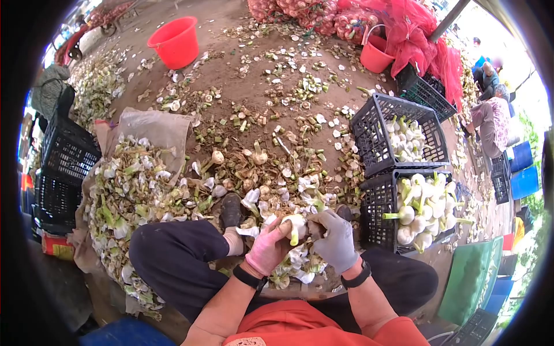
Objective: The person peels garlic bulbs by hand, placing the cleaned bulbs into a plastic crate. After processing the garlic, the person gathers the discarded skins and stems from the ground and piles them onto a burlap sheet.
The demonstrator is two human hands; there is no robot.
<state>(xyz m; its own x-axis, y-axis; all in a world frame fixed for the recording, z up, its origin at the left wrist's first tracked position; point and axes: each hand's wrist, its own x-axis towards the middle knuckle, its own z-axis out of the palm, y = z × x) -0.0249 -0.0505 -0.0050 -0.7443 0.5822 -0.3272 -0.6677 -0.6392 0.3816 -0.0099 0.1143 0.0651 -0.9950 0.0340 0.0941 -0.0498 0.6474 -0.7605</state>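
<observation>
My left hand [269, 248], in a pinkish glove with bare fingertips, is closed around a white garlic bulb [297, 221]. The bulb's cut green stem points down toward me. Close against its right side is my right hand [336, 241] in a grey glove, fingers curled in a pinch. What these fingers hold is hidden, and I cannot tell what it is. Below and around both hands lie loose garlic skins [300, 262]. To the right, a black crate [378, 213] is heaped with trimmed garlic bulbs [424, 202], their short stems sticking out.
Behind that crate stands another black crate [369, 135] with garlic. Skins and stem pieces form a heap [124, 213] on the left, beside stacked black crates [66, 150]. Red buckets [175, 46] and red mesh sacks [311, 14] stand farther off. A person [490, 124] sits at right.
</observation>
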